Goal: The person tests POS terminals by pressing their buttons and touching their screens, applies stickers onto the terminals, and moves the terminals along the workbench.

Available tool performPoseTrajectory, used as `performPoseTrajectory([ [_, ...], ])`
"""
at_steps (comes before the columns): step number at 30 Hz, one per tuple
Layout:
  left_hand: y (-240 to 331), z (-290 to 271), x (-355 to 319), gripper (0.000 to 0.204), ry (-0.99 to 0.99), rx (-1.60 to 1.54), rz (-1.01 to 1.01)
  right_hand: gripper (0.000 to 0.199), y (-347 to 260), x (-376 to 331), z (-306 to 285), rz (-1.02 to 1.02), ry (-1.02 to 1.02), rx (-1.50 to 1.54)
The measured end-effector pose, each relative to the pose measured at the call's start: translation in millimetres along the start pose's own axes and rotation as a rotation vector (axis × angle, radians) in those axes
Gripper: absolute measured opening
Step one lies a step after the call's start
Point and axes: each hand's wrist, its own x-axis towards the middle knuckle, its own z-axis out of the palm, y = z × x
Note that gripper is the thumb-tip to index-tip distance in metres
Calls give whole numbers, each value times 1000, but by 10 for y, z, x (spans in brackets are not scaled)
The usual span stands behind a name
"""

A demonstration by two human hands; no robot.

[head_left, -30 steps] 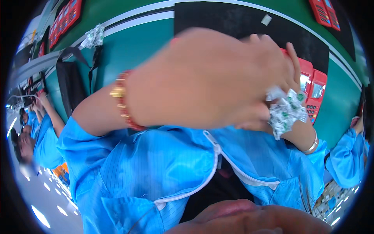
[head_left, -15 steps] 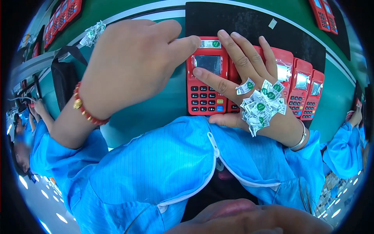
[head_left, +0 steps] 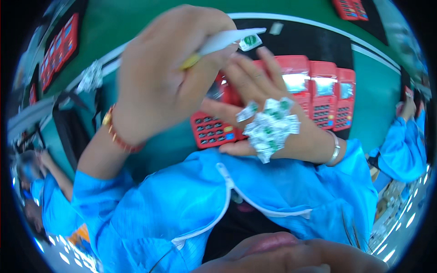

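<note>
My left hand (head_left: 182,68) is raised above a red card payment terminal (head_left: 205,139), its fingers closed round a slim white tool with a yellow part (head_left: 223,40). At the left fingertips, by the tool's tip, a small white label (head_left: 250,42) with a green dot stands off the terminal; whether fingers or tool grip it is unclear. My right hand (head_left: 259,104) rests spread over the terminal and its neighbour, holding nothing. A clump of peeled labels (head_left: 271,129) sticks to the back of it. The two hands hide the terminal's upper part.
More red terminals (head_left: 324,91) stand in a row to the right on a black mat (head_left: 309,41). A scrap of label (head_left: 276,28) lies on the mat. Another clump of labels (head_left: 91,77) hangs at the left rail. Workers in blue (head_left: 403,152) sit on both sides.
The label has come off the terminal's top and is now lifted beside my left fingertips. The white tool now shows in that hand. The whole view has shifted slightly.
</note>
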Motion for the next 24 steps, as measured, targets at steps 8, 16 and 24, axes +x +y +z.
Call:
performPoseTrajectory([
  [8,211,-298,-239,35,-533,-137,-342,77,144,-240,96,-42,193,34],
  [16,194,20,-708,67,-488,-500,-791,73,248,-495,-17,-17,178,-12],
  [24,656,969,-82,84,-747,-854,-653,67,821,-1474,-965,231,66,-241],
])
